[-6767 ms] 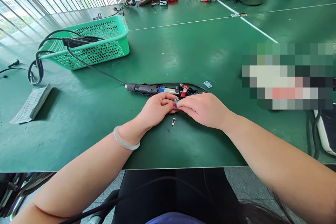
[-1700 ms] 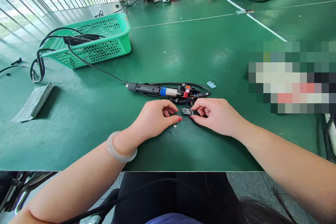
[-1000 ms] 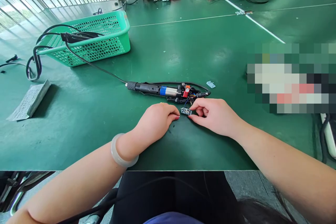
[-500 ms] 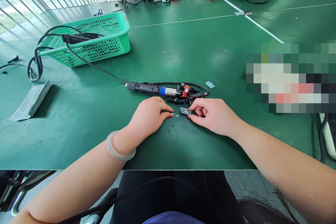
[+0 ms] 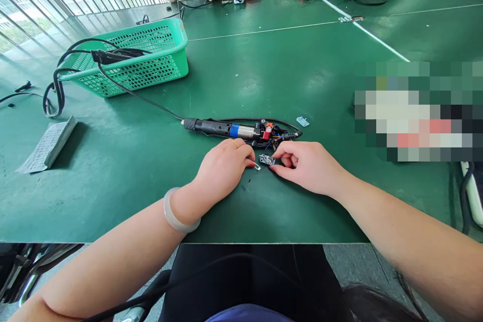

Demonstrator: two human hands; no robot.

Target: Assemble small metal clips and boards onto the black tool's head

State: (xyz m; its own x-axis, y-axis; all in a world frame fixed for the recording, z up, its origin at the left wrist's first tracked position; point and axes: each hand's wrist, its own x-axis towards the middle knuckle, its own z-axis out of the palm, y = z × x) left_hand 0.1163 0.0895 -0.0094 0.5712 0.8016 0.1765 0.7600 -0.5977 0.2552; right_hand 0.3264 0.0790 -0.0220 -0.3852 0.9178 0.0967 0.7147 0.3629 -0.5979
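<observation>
- Pinched one end of the small, pale, slotted frame (image 5: 257, 166) in the left fingers (image 5: 249, 156), closed narrowly, seemingly to leave its other end exposed toward the board.
- Gripped the circuit board (image 5: 267, 160) by its edge between the tips of the right fingers (image 5: 280, 150), narrowly parted around it, presumably to steady it with most of its face uncovered.
- Could not tell whether the board touched the smooth, glossy green desk (image 5: 113, 201).
- Saw the board thin and flat, cluttered with dark and silvery detail, just right of the left fingers and near the frame.
- Noted the long device (image 5: 211, 126) just beyond the fingers, probably set close because thin blue wires (image 5: 268, 145) ran toward the board.
- Found it matt black and cylindrical, with a blue band, a shiny metallic barrel and a red block.
- Spotted the loose pale-blue piece (image 5: 302, 121), flat and angular, beyond the right fingers.
</observation>
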